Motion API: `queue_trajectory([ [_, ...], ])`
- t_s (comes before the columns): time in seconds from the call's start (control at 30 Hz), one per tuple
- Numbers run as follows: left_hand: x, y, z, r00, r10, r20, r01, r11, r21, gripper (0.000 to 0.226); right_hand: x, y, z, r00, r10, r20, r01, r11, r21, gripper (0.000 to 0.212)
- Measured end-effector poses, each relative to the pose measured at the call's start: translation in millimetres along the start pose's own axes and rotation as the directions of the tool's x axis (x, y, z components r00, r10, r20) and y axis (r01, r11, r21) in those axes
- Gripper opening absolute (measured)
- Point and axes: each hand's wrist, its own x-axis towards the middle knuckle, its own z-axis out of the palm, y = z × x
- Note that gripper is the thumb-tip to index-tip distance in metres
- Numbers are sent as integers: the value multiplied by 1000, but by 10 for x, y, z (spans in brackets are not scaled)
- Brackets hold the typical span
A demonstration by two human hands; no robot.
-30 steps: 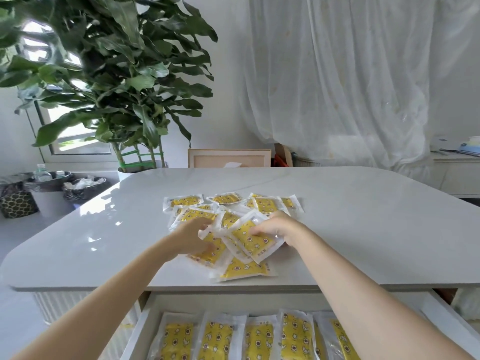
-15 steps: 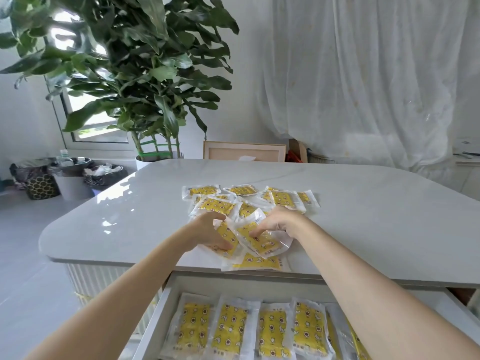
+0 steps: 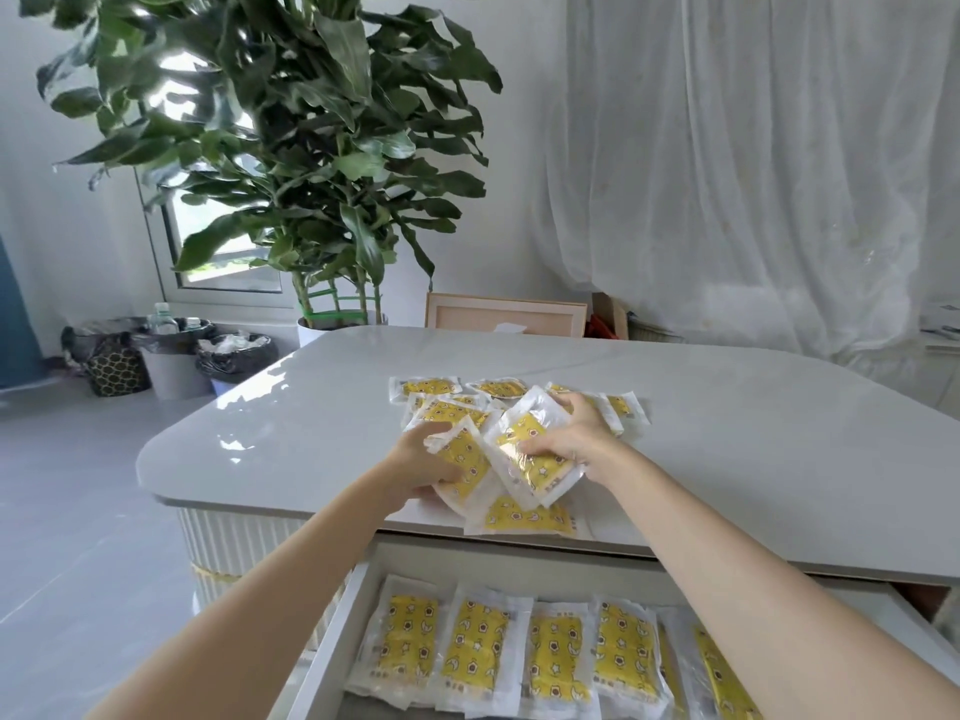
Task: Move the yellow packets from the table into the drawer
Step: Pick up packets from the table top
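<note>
Several yellow packets in clear wrappers lie in a loose pile [image 3: 498,402] on the white table [image 3: 753,459]. My left hand [image 3: 421,459] grips one packet [image 3: 460,454] at the pile's near left. My right hand [image 3: 571,433] holds another packet [image 3: 530,454], tilted up off the table. One more packet [image 3: 524,519] lies flat at the table's front edge. Below, the open drawer [image 3: 332,662] holds a row of several packets [image 3: 475,652] side by side.
A tall potted plant [image 3: 291,148] stands behind the table's far left corner. Bins with black bags [image 3: 171,356] sit on the floor at left. A wooden frame [image 3: 504,314] leans behind the table, and white curtains [image 3: 753,148] hang at the back right.
Both hands have closed on packets and lifted them off the pile, the right one tilting its packet up. The camera view has shifted left and closer.
</note>
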Motion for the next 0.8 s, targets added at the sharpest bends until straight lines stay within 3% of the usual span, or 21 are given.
queue_trajectory([
  [0.07, -67, 26, -67, 999, -40, 3, 40, 988, -151, 65, -35, -8, -41, 998, 26, 58, -33, 992, 121, 108],
  [0.1, -117, 50, -99, 999, -36, 12, 38, 974, -224, 65, -72, -10, -57, 995, 41, 94, -60, 977, 203, 102],
  [0.2, -277, 137, -188, 999, 13, 34, -1, 948, -318, 60, -299, -45, -97, 978, 43, 203, -123, 907, 402, 48],
  [0.27, -389, 153, -237, 997, 29, 68, -7, 954, -299, 52, -431, -4, -122, 964, 16, 266, -137, 885, 444, 30],
  [0.3, -447, 140, -258, 995, 27, 93, 0, 960, -281, 49, -467, 32, -134, 959, 6, 284, -141, 878, 457, 32],
  [0.37, -572, 86, -293, 989, 8, 150, 29, 971, -238, 45, -563, 114, -156, 944, 0, 329, -162, 870, 466, 72],
  [0.4, -635, 48, -307, 984, -1, 176, 39, 977, -212, 43, -605, 176, -171, 933, 16, 359, -187, 875, 447, 91],
  [0.43, -696, 16, -318, 980, -7, 198, 45, 982, -185, 42, -672, 220, -189, 917, 24, 399, -207, 882, 424, 92],
  [0.53, -856, -61, -345, 957, -54, 285, 61, 998, -15, 30, -914, 283, -301, 857, 54, 512, -226, 933, 280, 20],
  [0.57, -912, -89, -348, 941, -86, 327, 64, 995, 78, 23, -990, 316, -351, 829, 72, 554, -223, 952, 211, 8],
  [0.67, -997, -214, -350, 897, -212, 388, 91, 948, 306, 20, -1062, 498, -470, 735, 147, 662, -230, 973, 38, 4],
  [0.8, -933, -459, -279, 886, -333, 322, 151, 865, 479, 13, -1048, 746, -551, 730, 311, 609, -314, 943, -106, 4],
])
